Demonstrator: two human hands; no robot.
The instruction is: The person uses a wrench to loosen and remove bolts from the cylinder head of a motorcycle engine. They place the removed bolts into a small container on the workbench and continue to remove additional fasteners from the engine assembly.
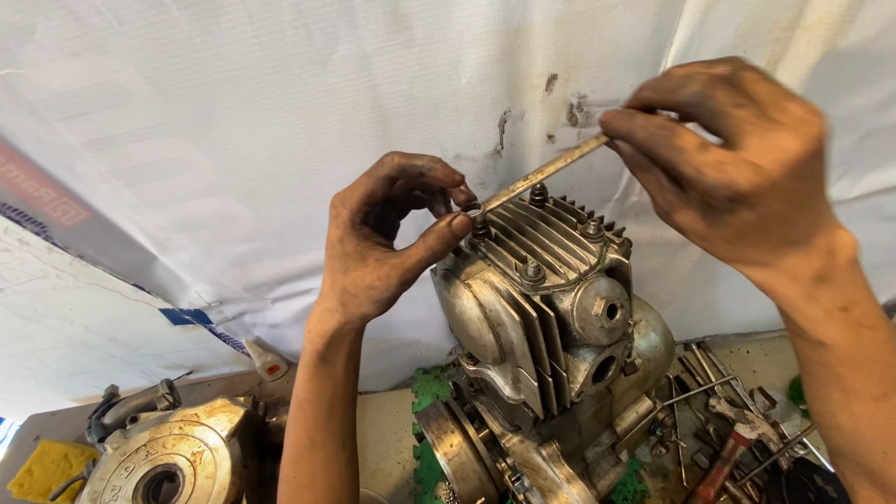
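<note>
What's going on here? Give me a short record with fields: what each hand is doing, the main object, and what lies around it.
Main object: small engine, greasy, standing with its finned cylinder head on top
Left hand: pinches the ring end of the wrench on a head nut
Right hand: grips the far end of the slim metal wrench
Other nuts: three more show on the head
Left of engine: round engine cover, yellow sponge
Right of engine: loose hand tools
Backdrop: white sheet

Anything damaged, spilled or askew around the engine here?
Nothing looks broken. The engine is grimy, both hands are oil-stained, and loose tools lie jumbled to its right. The white sheet behind has dark smudges near the wrench.
</note>
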